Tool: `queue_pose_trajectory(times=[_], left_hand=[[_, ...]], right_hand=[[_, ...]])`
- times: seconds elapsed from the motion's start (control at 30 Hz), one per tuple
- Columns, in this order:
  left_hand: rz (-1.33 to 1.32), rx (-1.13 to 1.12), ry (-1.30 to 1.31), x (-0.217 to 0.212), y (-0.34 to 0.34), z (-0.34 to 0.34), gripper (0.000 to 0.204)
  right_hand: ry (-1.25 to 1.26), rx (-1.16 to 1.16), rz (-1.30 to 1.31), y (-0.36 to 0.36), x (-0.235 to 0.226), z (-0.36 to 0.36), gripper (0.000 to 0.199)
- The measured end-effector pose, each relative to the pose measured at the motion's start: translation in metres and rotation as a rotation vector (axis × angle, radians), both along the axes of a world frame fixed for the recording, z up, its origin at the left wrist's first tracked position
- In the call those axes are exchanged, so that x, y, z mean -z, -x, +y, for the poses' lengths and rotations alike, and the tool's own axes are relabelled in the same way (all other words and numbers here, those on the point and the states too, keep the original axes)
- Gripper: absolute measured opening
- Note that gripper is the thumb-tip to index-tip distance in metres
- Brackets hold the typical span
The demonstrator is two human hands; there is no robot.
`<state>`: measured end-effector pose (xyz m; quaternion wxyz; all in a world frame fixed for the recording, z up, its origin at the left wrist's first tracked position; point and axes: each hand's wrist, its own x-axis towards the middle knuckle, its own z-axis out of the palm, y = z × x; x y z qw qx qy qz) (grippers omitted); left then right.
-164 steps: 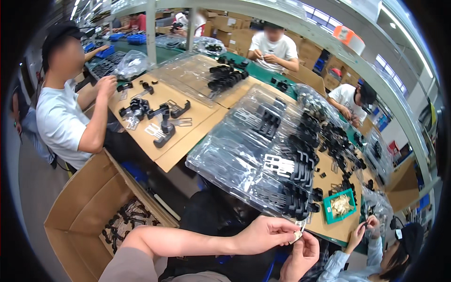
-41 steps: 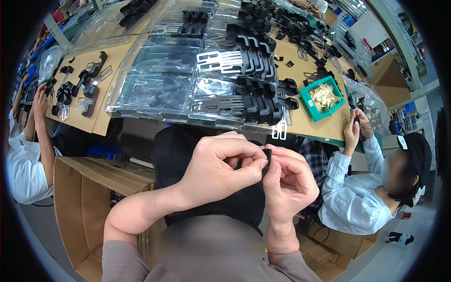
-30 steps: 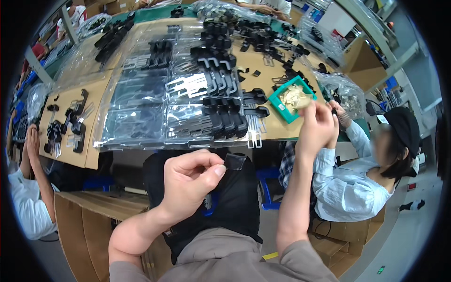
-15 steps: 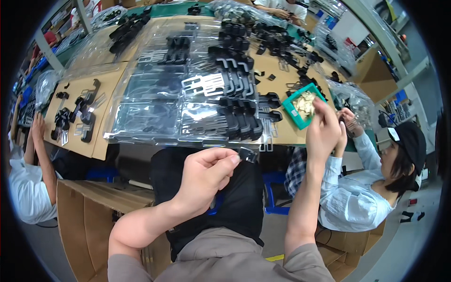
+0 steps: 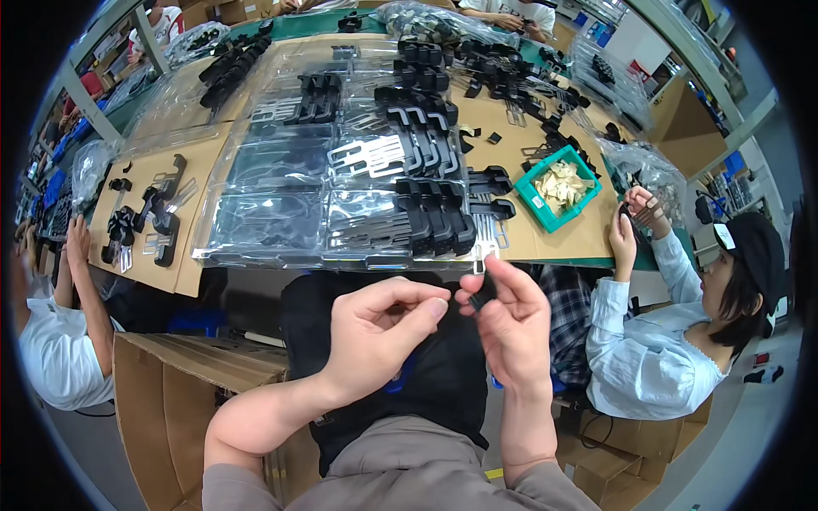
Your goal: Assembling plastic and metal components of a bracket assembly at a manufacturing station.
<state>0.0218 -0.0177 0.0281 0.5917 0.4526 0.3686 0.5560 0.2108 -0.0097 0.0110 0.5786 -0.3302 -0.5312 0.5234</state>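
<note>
Over my lap, my left hand (image 5: 379, 332) is closed in a pinch, thumb against forefinger; whatever is between the tips, if anything, is too small to make out. Just right of it, my right hand (image 5: 514, 328) grips a small black piece (image 5: 484, 295) between thumb and fingers. The two hands' fingertips are close but apart. Beyond them lies a clear plastic tray (image 5: 264, 253), with black hook-shaped parts (image 5: 439, 221) and flat metal prongs in its compartments. A green bin (image 5: 545, 223) of small cream-coloured pieces (image 5: 561, 186) stands on the table to the right.
Loose black parts (image 5: 158, 209) lie on cardboard at the left, and more are heaped at the far right. A co-worker in a black cap (image 5: 682, 324) sits on my right, another person (image 5: 68, 341) on my left. An open cardboard box (image 5: 162, 409) stands by my left arm.
My right hand has come from the green bin down and left beside my left hand. The small black piece, earlier in my left fingertips, is now in my right hand.
</note>
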Motion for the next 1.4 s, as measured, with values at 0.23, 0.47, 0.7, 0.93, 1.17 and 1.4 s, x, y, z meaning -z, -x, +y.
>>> queue_pose_trajectory(times=[0.23,0.47,0.7,0.93,1.17,1.4], left_hand=[[0.011,-0.052,-0.059,0.002,0.001,0.000,0.014],[-0.010,0.049,0.007,0.001,-0.001,-0.001,0.011],[-0.006,0.189,0.058,0.005,0.003,-0.001,0.003],[0.037,0.001,-0.063,0.006,0.003,-0.002,0.008],[0.581,-0.066,-0.609,0.007,-0.001,0.003,0.015],[0.662,-0.093,-0.832,0.021,-0.007,0.005,0.021]], right_hand=[[0.446,-0.185,0.727,0.001,-0.004,-0.005,0.066],[0.129,-0.046,0.563,0.016,0.018,-0.011,0.053],[-0.210,-0.036,0.179,0.015,0.030,-0.013,0.045],[-0.201,0.270,-0.076,-0.003,0.010,-0.007,0.045],[-0.547,0.222,-0.482,-0.002,-0.001,-0.019,0.041],[-0.502,0.374,-0.631,0.003,0.006,-0.031,0.030]])
